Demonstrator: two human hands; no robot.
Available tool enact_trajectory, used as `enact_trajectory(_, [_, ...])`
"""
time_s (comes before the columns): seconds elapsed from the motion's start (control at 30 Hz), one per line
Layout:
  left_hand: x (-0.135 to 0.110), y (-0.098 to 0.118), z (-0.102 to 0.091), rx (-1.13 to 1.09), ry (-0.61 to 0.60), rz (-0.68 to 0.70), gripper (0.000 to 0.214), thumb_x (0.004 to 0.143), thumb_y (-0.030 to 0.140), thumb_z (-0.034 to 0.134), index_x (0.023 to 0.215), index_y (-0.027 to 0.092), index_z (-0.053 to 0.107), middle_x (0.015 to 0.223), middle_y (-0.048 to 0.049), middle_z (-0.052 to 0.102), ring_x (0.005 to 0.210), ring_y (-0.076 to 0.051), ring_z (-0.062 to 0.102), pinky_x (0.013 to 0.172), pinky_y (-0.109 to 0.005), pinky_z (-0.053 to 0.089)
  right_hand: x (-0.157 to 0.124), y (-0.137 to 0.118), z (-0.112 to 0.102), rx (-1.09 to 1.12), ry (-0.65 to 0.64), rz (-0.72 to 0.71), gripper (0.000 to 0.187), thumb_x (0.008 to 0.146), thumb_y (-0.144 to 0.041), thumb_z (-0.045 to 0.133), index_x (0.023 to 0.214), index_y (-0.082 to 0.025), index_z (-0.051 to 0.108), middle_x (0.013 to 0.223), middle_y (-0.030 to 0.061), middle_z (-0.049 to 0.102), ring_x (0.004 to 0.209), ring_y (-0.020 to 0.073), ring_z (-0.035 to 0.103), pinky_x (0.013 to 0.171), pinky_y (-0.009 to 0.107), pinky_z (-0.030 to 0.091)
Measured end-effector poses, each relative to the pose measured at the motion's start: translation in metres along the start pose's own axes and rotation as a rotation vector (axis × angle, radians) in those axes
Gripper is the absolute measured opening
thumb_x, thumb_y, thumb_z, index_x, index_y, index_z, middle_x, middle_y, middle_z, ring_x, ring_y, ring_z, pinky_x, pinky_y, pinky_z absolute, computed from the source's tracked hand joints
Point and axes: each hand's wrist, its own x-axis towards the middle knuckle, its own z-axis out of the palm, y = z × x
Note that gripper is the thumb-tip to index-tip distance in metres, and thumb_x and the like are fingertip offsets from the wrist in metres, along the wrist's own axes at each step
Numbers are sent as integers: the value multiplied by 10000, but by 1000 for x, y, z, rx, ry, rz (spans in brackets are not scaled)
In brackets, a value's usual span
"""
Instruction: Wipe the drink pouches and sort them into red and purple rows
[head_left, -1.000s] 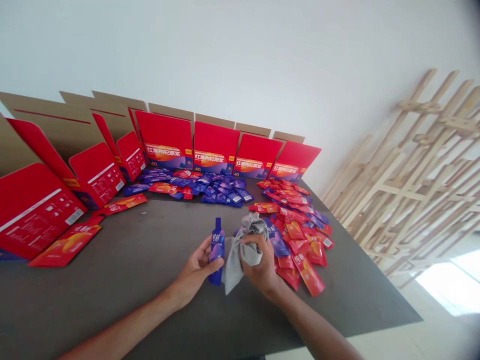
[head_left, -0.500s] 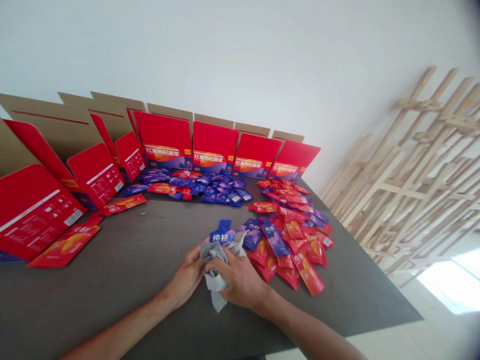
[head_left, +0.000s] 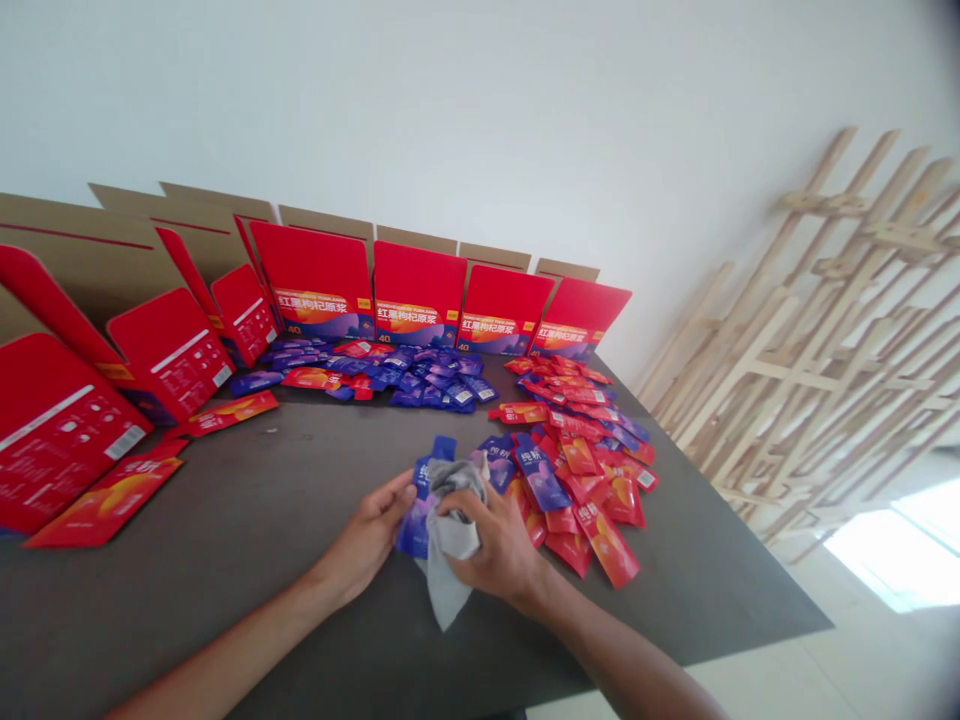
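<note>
Our left hand [head_left: 365, 537] had its fingers partly curled around a blue-and-purple spouted pouch [head_left: 411, 530], holding it against the palm with the blue spout end pointing toward twelve o'clock. Our right hand [head_left: 496, 540] was closed on a soft grey cloth [head_left: 450, 572], bunching it over the pouch, while a crumpled tail of the cloth hung toward six o'clock. The two hands were almost touching, with the pouch and cloth between them.

The smooth, dark tabletop [head_left: 225, 540] ran out toward nine o'clock, giving a broad stretch of room beside our left hand. Glossy red pouches [head_left: 606, 545] lay in an overlapping heap at two to three o'clock, just beside our right hand, and the heap's nearest edge almost reached the cloth. Shiny blue pouches [head_left: 420, 385] formed a looser band at twelve o'clock.

Beyond them, open red cartons [head_left: 416, 295] stood in a row along the far edge, with plain cardboard flaps [head_left: 416, 243] rising behind. The table's right edge fell away toward four o'clock, above a sunlit pale floor [head_left: 892, 560]. Slatted wooden frames [head_left: 817, 377] leaned at three o'clock.
</note>
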Motion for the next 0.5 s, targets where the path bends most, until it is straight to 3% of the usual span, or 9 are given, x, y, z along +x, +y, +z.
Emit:
enact_trajectory(0.13, [27, 29, 22, -106, 208, 15, 260, 896, 167, 727, 1156, 175, 732, 886, -35, 788, 700, -118, 699, 688, -198, 571, -7, -3, 15, -34, -436, -410, 368, 847, -479, 718, 1145, -272, 659, 1015, 14, 689, 726, 155, 627, 593, 266, 410])
enact_trajectory(0.23, [58, 45, 52, -65, 196, 27, 338, 915, 35, 565, 1198, 174, 687, 903, -29, 767, 672, -82, 670, 665, -165, 548, -13, -11, 28, -76, -691, -619, 402, 965, -550, 603, 1275, -296, 637, 1096, 16, 693, 711, 139, 622, 576, 275, 385])
enact_trajectory(0.37, [95, 42, 97, 13, 95, -21, 514, 798, -31, 607, 1266, 181, 624, 917, -29, 750, 635, -85, 650, 620, -179, 534, -17, -16, 37, -62, -762, -640, 456, 1013, -575, 530, 1363, -288, 589, 1206, 30, 687, 778, 141, 660, 597, 279, 402])
enact_trajectory(0.5, [115, 16, 135, 124, -26, -68, 678, 656, -68, 674, 1291, 148, 579, 971, -72, 755, 674, -135, 680, 646, -248, 567, -14, -14, 35, -64, -776, -575, 479, 1010, -586, 532, 1401, -311, 557, 1243, 20, 691, 784, 140, 660, 635, 274, 414])
